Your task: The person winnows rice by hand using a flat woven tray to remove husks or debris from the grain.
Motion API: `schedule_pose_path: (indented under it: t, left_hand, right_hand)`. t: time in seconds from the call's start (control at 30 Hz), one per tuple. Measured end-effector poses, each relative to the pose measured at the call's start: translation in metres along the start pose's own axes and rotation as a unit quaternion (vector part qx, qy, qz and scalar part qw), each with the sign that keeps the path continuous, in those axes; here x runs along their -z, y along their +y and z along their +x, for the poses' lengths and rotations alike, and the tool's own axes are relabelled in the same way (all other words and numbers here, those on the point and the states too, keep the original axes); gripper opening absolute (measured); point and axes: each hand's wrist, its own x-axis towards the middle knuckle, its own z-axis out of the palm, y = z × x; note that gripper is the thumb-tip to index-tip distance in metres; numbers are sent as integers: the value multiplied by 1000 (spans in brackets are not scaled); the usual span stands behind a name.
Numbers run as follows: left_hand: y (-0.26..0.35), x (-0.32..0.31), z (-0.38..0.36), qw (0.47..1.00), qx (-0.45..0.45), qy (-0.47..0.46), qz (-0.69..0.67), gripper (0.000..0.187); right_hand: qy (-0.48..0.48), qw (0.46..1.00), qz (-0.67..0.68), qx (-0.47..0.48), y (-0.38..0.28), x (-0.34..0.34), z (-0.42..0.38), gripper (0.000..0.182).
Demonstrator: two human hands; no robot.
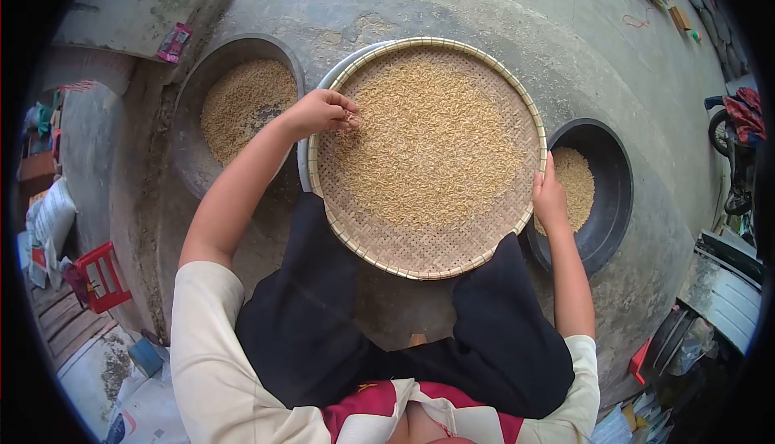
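A round woven bamboo winnowing tray [476, 244] rests across my knees, with unhusked grain [432, 141] spread over its middle. My left hand [327, 113] is over the tray's left edge, fingers pinched together just above the grain; what they hold, if anything, is too small to make out. On the right side, my right hand [550, 199] grips the tray's rim, its fingers partly hidden beneath. Part of a pale, round-edged container [304, 153] shows under the tray's left side.
A dark basin [187, 125] holding grain sits on the concrete floor to the left. Another black basin [617, 194] with grain stands at the right. Farther out are a red plastic stool [103, 276], a pink packet [174, 42] on a ledge and a parked motorbike [736, 149].
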Motion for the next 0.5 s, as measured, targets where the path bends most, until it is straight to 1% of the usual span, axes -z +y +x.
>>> schedule_pose_path:
  t: [0.03, 0.07, 0.13, 0.17, 0.23, 0.37, 0.43, 0.47, 0.5]
  left_hand:
    - [1, -2, -2, 999, 2, 2, -48, 22]
    - [2, -3, -3, 999, 4, -2, -43, 22]
    - [3, -4, -5, 990, 13, -2, -138, 24]
    - [4, -6, -6, 991, 14, -6, -133, 24]
    - [6, -11, -6, 984, -11, -17, -174, 25]
    - [33, -41, 3, 980, -12, -44, -192, 25]
    - [60, -84, 13, 981, -14, -84, -173, 26]
    - [79, -114, 14, 982, -52, -133, -120, 27]
    - [95, -144, 18, 968, -67, -210, -119, 30]
  right_hand:
    - [1, 1000, 2, -6, 0, 0, 0, 53]
    - [-2, 1000, -2, -7, -1, 1, 0, 53]
    - [-4, 1000, -4, -13, -1, 1, 0, 53]
    - [-6, 1000, -8, -9, 0, 1, 0, 53]
    - [-6, 1000, -12, -10, 2, 0, 0, 53]
    - [-10, 1000, -9, -16, 3, 0, 0, 53]
    - [-11, 1000, -1, -20, 0, -1, -1, 53]
    - [-19, 999, -12, -29, -2, 1, 0, 53]
    - [-28, 999, -25, -36, -4, 3, 0, 52]
